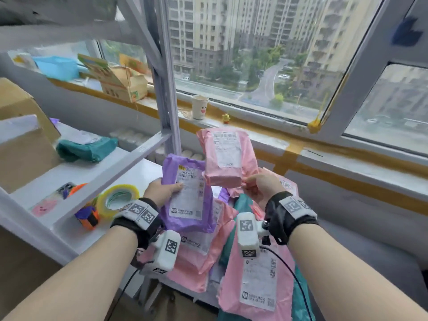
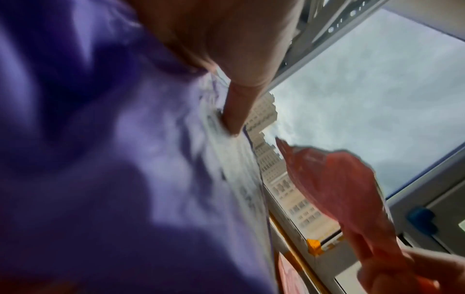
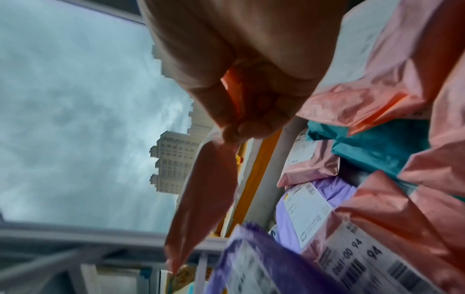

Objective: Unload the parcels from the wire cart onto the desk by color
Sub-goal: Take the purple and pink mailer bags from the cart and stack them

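Note:
My left hand (image 1: pixel 163 189) grips a purple parcel (image 1: pixel 187 193) by its left edge, thumb on the white label. The same purple parcel (image 2: pixel 113 159) fills the left wrist view, with my thumb (image 2: pixel 236 107) pressed on it. My right hand (image 1: pixel 259 184) pinches the lower corner of a pink parcel (image 1: pixel 228 156) and holds it upright above the heap. In the right wrist view the pink parcel (image 3: pixel 201 199) hangs edge-on from my pinched fingers (image 3: pixel 241 127). Below both hands lies a heap of pink parcels (image 1: pixel 257 283), teal ones (image 1: pixel 240 205) and purple ones (image 3: pixel 334 191).
A white shelf unit (image 1: pixel 97 167) stands at the left, holding a teal parcel (image 1: pixel 85 148), a tape roll (image 1: pixel 117 198) and cardboard boxes (image 1: pixel 20 144). The window sill (image 1: pixel 335 158) ahead carries a paper cup (image 1: pixel 199 107), a small yellow figure (image 1: pixel 225 118) and an open carton (image 1: pixel 122 82).

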Demonstrator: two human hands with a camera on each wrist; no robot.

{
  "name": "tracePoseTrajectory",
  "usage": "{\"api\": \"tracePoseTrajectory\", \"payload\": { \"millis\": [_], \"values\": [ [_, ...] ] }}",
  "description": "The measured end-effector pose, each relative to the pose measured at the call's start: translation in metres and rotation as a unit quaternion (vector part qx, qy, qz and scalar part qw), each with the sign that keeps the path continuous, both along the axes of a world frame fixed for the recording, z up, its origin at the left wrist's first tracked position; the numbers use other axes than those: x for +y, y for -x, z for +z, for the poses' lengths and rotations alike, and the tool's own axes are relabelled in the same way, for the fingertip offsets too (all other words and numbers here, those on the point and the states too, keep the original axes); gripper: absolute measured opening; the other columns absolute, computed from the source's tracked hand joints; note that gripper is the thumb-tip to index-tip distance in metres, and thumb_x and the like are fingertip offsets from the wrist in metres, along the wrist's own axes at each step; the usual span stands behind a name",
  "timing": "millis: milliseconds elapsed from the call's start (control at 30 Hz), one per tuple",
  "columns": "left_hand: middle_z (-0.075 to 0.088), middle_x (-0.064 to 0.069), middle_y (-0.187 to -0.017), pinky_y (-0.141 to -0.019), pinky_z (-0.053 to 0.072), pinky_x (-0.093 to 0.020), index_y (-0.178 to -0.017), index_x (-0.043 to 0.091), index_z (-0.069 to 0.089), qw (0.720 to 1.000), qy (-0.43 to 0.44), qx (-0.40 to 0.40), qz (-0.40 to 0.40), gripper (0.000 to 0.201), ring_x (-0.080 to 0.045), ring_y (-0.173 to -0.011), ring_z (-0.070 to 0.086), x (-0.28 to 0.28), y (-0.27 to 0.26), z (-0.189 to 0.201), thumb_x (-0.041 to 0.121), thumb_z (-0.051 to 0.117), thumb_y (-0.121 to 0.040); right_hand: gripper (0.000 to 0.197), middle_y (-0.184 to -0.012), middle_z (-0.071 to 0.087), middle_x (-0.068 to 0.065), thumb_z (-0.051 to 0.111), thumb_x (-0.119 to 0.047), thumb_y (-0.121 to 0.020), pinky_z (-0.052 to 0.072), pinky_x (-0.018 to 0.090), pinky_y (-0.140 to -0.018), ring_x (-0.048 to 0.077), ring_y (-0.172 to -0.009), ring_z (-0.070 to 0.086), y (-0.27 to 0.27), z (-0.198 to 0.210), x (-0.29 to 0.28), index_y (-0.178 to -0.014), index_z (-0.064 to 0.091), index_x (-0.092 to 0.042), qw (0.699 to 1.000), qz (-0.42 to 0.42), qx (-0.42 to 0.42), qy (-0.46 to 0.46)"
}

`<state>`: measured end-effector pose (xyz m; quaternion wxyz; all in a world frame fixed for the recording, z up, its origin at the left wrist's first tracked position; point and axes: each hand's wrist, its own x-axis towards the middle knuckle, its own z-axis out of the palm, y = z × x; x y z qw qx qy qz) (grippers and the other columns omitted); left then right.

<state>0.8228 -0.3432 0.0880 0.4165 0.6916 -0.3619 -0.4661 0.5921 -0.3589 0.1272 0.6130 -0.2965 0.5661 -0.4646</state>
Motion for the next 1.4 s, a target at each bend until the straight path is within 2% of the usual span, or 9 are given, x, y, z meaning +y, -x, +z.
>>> {"api": "tracePoseTrajectory", "payload": {
  "millis": [267, 400, 500, 600, 800, 900, 1000, 1200, 1400],
  "values": [
    [0.063, -0.026, -0.111, -0.097, 0.046, -0.049, -0.111, -0.007, 0.059, 0.998, 0.003, 0.064, -0.008, 0.031, -0.038, -0.102, 0.061, -0.030, -0.001, -0.004, 0.016, 0.057, -0.092, 0.024, -0.069, 0.057, 0.017, 0.046, 0.021, -0.081, 0.055, 0.024, -0.047, 0.015, -0.040, 0.061, -0.027, -0.005, 0.025, -0.090, 0.055, 0.000, 0.983, 0.119, 0.138, -0.018],
    [0.062, -0.020, -0.119, -0.097, 0.047, -0.043, -0.120, -0.004, 0.057, 0.994, 0.013, 0.108, 0.015, 0.040, -0.032, -0.108, 0.060, -0.027, 0.001, 0.007, 0.028, 0.047, -0.098, 0.025, -0.074, 0.061, 0.018, 0.052, 0.019, -0.081, 0.056, 0.024, -0.048, 0.018, -0.048, 0.064, -0.034, -0.001, 0.032, -0.097, 0.056, 0.001, 0.959, 0.190, 0.210, -0.025],
    [0.072, -0.006, -0.086, -0.064, 0.056, -0.027, -0.096, 0.011, 0.067, 0.968, 0.021, 0.243, -0.050, 0.044, -0.018, -0.074, 0.070, -0.018, 0.005, 0.018, 0.046, 0.040, -0.097, 0.025, -0.065, 0.060, 0.018, 0.053, 0.020, -0.078, 0.054, 0.023, -0.044, 0.017, -0.043, 0.063, -0.046, 0.003, 0.033, -0.079, 0.053, -0.005, 0.945, 0.208, 0.250, -0.020],
    [0.073, -0.006, -0.100, -0.085, 0.055, -0.040, -0.110, 0.017, 0.065, 0.964, 0.024, 0.234, -0.122, 0.070, -0.023, -0.089, 0.071, -0.016, 0.007, 0.021, 0.069, 0.069, -0.064, 0.028, -0.067, 0.061, 0.016, 0.055, 0.019, -0.077, 0.057, 0.026, -0.047, 0.017, -0.042, 0.063, -0.060, 0.002, 0.028, -0.080, 0.056, -0.009, 0.940, 0.208, 0.269, -0.018],
    [0.069, -0.017, -0.106, -0.070, 0.058, -0.036, -0.120, 0.005, 0.054, 0.983, 0.038, 0.176, -0.045, 0.053, -0.026, -0.080, 0.069, -0.040, -0.003, 0.014, 0.002, 0.073, -0.071, 0.019, -0.084, 0.066, 0.005, 0.067, -0.007, -0.083, 0.057, 0.021, -0.053, 0.018, -0.065, 0.065, -0.059, 0.003, 0.012, -0.101, 0.061, -0.009, 0.928, 0.257, 0.271, 0.001],
    [0.067, -0.006, -0.104, -0.064, 0.055, -0.030, -0.111, 0.014, 0.054, 0.988, 0.107, 0.112, -0.010, 0.046, -0.016, -0.075, 0.066, -0.060, -0.010, 0.025, 0.000, 0.074, -0.072, 0.011, -0.078, 0.061, 0.006, 0.068, -0.019, -0.085, 0.055, 0.024, -0.054, 0.016, -0.065, 0.058, -0.031, 0.000, -0.021, -0.080, 0.061, -0.012, 0.960, 0.122, 0.252, 0.017],
    [0.065, 0.002, -0.100, -0.067, 0.052, -0.026, -0.112, 0.016, 0.055, 0.988, 0.147, 0.041, 0.012, 0.049, -0.012, -0.074, 0.063, -0.078, -0.011, 0.035, 0.004, 0.077, -0.070, 0.014, -0.079, 0.062, 0.003, 0.066, -0.014, -0.082, 0.058, 0.037, -0.076, 0.019, -0.075, 0.060, -0.010, -0.012, -0.063, -0.071, 0.061, -0.021, 0.924, 0.049, 0.378, -0.004],
    [0.066, 0.003, -0.098, -0.077, 0.051, -0.028, -0.111, 0.018, 0.056, 0.989, 0.141, 0.013, 0.049, 0.049, -0.016, -0.083, 0.065, -0.102, -0.004, 0.022, 0.003, 0.077, -0.069, 0.034, -0.105, 0.068, 0.011, 0.067, -0.019, -0.077, 0.056, 0.036, -0.083, 0.027, -0.096, 0.067, -0.021, -0.052, -0.121, -0.108, 0.063, -0.005, 0.848, 0.169, 0.486, -0.126],
    [0.066, 0.007, -0.095, -0.069, 0.051, -0.020, -0.112, 0.020, 0.056, 0.987, 0.151, -0.036, 0.045, 0.051, -0.007, -0.080, 0.065, -0.112, -0.008, 0.013, 0.009, 0.079, -0.068, 0.041, -0.109, 0.064, 0.010, 0.061, -0.036, -0.084, 0.051, 0.031, -0.090, 0.026, -0.099, 0.064, -0.031, -0.070, -0.129, -0.109, 0.060, -0.004, 0.768, 0.204, 0.596, -0.116]
  ]
}}
